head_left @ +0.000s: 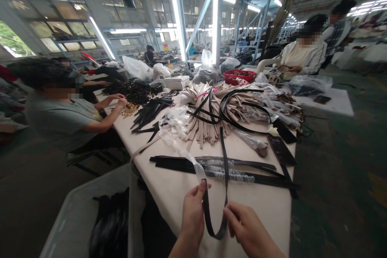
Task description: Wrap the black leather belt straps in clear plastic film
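Note:
A black strap point(215, 234) hangs in a U-shaped loop between my hands over the front of the table. My left hand point(193, 209) pinches one end of it, where a clear plastic sleeve point(198, 170) meets the strap and trails back toward a plastic heap. The fingers of my right hand point(242, 221) are closed on the strap's other side, which runs up across the table. Just beyond lie several black straps point(178, 165), some partly wrapped in crinkled plastic point(234, 175).
Bundled beige strips point(199, 129) and coiled black straps point(223, 117) lie across the table point(256, 205). A phone point(281, 151) rests at the right edge. A seated person point(63, 109) handles small gold parts point(130, 109) at left. A plastic bin point(75, 205) stands below left.

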Tool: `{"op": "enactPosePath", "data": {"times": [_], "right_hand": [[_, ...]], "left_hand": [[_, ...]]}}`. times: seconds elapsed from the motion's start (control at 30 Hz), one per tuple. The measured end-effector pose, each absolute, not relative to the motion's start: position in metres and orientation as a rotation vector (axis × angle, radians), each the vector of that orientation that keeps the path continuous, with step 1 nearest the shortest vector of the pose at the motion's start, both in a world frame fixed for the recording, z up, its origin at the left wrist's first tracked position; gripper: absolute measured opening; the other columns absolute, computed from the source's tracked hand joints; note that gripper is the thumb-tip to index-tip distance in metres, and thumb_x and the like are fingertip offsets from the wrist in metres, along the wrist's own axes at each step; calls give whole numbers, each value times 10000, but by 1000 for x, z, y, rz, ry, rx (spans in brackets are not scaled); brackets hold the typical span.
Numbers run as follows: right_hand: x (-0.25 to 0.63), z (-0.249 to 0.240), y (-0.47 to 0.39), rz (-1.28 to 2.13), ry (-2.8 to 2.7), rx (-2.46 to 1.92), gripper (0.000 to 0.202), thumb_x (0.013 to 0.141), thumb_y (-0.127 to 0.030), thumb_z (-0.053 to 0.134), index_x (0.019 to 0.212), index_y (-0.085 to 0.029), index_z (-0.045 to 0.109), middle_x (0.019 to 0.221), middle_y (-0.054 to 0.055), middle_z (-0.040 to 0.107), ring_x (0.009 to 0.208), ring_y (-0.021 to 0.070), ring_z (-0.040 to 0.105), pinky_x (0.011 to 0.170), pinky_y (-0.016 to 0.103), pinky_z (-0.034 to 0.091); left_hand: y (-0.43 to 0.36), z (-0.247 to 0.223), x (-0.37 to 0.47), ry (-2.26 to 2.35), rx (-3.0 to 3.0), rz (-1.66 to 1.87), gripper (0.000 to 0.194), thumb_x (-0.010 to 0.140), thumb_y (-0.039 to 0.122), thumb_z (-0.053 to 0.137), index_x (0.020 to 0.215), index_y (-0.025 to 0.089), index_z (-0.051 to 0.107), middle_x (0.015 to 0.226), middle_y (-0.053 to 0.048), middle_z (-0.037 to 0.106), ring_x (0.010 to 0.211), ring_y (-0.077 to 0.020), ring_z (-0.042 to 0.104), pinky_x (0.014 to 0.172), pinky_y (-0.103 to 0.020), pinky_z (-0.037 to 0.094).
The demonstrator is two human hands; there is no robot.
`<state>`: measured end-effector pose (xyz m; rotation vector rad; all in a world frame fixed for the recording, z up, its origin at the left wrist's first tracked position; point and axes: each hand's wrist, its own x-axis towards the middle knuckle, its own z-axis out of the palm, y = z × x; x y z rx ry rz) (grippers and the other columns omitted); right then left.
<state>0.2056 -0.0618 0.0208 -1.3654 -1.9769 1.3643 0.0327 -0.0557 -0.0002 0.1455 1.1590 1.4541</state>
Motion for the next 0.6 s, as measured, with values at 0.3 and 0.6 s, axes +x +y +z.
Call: {"op": "enactPosePath", "data": {"times": [0.3,0.6], "right_hand": [[185,-30,-87,1066,-2293,-1266,241,970,-305,460,828,-207,628,806,48,720,746,196,685,655,245,431],[176,-13,-61,838,-2242,-1459,193,971,-286,482,955,-233,666,783,26,759,741,200,721,620,230,401]], "left_hand": [[-59,-11,27,1132,-71,1722,392,686,372,877,909,77,746,680,-22,606,590,-87,526,551,-177,459],[-69,-19,44,1232,27,1423,361,591,369,915,763,91,760,738,-101,718,664,-223,668,572,-287,536]]}}
